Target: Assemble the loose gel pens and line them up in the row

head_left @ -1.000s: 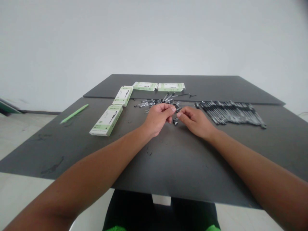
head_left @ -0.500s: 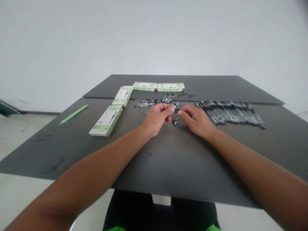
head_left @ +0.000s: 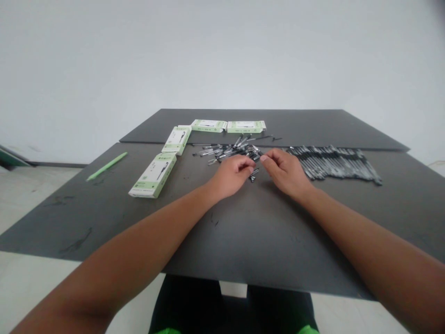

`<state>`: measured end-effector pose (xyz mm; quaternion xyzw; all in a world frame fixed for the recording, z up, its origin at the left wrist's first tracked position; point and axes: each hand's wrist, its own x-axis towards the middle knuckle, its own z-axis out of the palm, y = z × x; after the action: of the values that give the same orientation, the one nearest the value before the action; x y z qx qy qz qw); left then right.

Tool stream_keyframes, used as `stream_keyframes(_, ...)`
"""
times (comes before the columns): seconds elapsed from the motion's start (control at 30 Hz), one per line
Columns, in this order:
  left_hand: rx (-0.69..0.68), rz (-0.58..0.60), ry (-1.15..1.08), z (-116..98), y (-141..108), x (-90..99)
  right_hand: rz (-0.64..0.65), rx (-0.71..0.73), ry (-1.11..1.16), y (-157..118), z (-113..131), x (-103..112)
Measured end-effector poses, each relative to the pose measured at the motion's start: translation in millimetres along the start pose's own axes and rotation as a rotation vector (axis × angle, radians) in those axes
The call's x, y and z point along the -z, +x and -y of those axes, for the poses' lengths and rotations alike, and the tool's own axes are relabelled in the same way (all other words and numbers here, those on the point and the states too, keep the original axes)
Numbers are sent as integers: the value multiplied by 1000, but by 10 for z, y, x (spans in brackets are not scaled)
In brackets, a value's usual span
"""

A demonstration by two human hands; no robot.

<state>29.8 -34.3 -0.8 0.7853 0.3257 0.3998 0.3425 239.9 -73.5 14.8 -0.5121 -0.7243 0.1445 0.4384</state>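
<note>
No word or number can be read with certainty. Print stands on the four white-and-green boxes (head_left: 246, 125): on the nearest box (head_left: 153, 172) there is a row of green characters at the far end and smaller lines at the near end, but all is too small and blurred.

Seemingly glossy plastic pens (head_left: 335, 163)

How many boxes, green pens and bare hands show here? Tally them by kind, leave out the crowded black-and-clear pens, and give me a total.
Green-and-white boxes: 4
Green pen: 1
Left hand and right hand: 2
Total: 7, without the black-and-clear pens
</note>
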Motion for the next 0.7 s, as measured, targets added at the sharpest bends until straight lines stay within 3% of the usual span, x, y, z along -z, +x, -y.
stream_keyframes(0.13,-221,234,299,-36,-32,-20,-4,-10,8,0,-12,-5)
stream_keyframes(0.27,-239,355,463,-88,-58,-24,0,-7,7,2,-9,-7)
stream_keyframes(0.7,-198,366,619,-143,-62,-8,-1,-10,-13,-4,-15,-17)
